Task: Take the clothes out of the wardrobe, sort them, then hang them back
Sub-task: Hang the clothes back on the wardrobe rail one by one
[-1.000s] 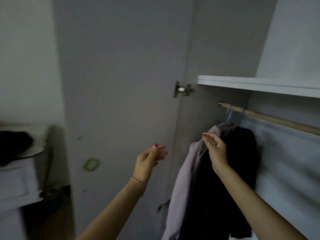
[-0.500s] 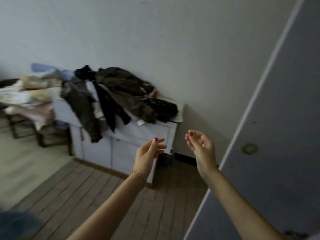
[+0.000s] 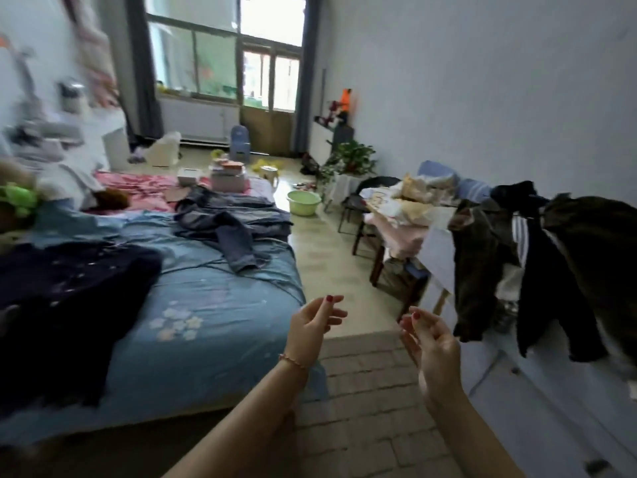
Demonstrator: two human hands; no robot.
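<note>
Two hands up mid-frame, both empty: left hand (image 3: 315,324) with fingers loosely curled, bracelet at wrist, grasping nothing; right hand (image 3: 431,334) likewise relaxed, palm turned inward, nothing pinched. Probably raised in readiness to pick the next garment (a judgement, nothing gripped yet).

Landmark: the bed (image 3: 213,326), blue cover with a pale flower print.
- Dark navy garment (image 3: 69,305) spread flat on the near left part of the bed, apparently laid out for sorting.
- Jeans (image 3: 234,229) heaped toward the far end of the bed, one leg trailing toward the near side; likely a separate denim pile.
- Boxes (image 3: 227,174) stacked beyond the jeans at the far end of the bed.
- Green basin (image 3: 303,201) on the floor just past the bed's far right corner.
- White cabinet (image 3: 537,391) across the aisle to the right of the bed, dark jackets (image 3: 537,263) draped over its top and hanging down the front; one shows white stripes. Seemingly parked there off the hangers, awaiting sorting.
- Chair (image 3: 386,215) further along, right of the bed, piled with pale folded clothes.
- Window (image 3: 224,46) far beyond the bed's end.

Wardrobe not in view. Task stage, as judged: clothes out, sorting under way, rehanging not finished.

No readable brands, labels or writing; left edge heavily blurred.
</note>
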